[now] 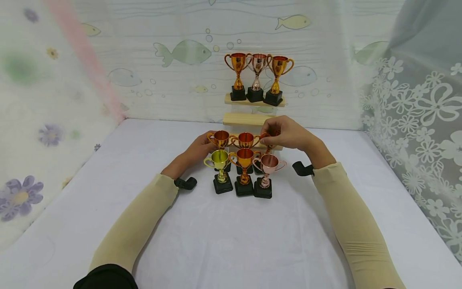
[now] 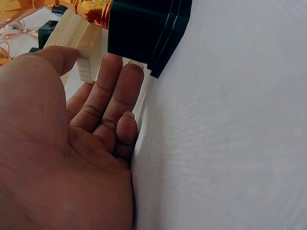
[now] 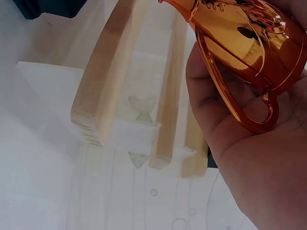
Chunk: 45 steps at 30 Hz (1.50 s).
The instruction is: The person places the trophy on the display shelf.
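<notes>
My right hand (image 1: 291,135) holds an orange-gold trophy cup (image 3: 254,48) by its bowl, at the right end of the back row. Beside it stand two more orange-gold trophies (image 1: 246,140), on the left (image 1: 221,138) and in the middle. My left hand (image 1: 197,151) is at the left end of that row. In the left wrist view its loosely bent fingers (image 2: 127,88) reach close to a black trophy base (image 2: 139,33); contact is unclear. In front stand a yellow-gold trophy (image 1: 220,160), an orange-gold trophy (image 1: 244,159) and a rose-gold trophy (image 1: 269,164).
Behind the trophies rises a stepped rack with wooden shelves; its middle shelf (image 1: 249,119) is bare. On the top shelf (image 1: 231,100) stand two gold trophies (image 1: 238,66) with a rose-gold trophy (image 1: 258,66) between them. White cloth (image 1: 231,241) covers the table.
</notes>
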Available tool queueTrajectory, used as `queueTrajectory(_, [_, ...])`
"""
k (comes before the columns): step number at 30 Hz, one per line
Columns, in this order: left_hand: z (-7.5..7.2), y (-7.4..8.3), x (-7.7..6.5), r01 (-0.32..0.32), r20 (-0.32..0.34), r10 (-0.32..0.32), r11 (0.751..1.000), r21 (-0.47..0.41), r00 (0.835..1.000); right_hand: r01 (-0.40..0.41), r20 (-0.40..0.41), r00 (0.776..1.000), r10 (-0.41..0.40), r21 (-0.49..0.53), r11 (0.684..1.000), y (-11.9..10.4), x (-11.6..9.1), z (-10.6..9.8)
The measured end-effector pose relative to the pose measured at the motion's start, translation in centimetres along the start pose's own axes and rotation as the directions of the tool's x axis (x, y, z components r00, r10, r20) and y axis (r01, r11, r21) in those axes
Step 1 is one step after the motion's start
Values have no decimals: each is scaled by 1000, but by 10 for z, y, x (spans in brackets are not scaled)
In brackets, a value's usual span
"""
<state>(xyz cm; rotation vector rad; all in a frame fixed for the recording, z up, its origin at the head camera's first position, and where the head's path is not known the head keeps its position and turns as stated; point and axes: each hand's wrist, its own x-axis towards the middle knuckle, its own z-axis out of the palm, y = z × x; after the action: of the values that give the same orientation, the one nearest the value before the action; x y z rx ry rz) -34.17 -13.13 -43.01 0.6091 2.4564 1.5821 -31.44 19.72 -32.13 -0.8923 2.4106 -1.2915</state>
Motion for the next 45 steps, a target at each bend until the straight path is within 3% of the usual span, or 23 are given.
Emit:
queueTrajectory(25, [0,4,-3,-1,0,1,1000,-5,1000,40,-58,997,-44,-67,997,-7,-7,-10])
queueTrajectory(33, [0,6,-5,9,-4,-9,1000,0,1000,45,-118,992,-50,-49,998,-16,-12,-15])
queueTrajectory(40, [-1,3,-4,-2,-2,2,1000,-2,1000,81,-185,979,-86,-31,996,-42,-23,-18])
queueTrajectory(45, [0,1,-3,3,2,-3,1000,-4,1000,95,-262,960,-101,-33,995,-36,-21,-26])
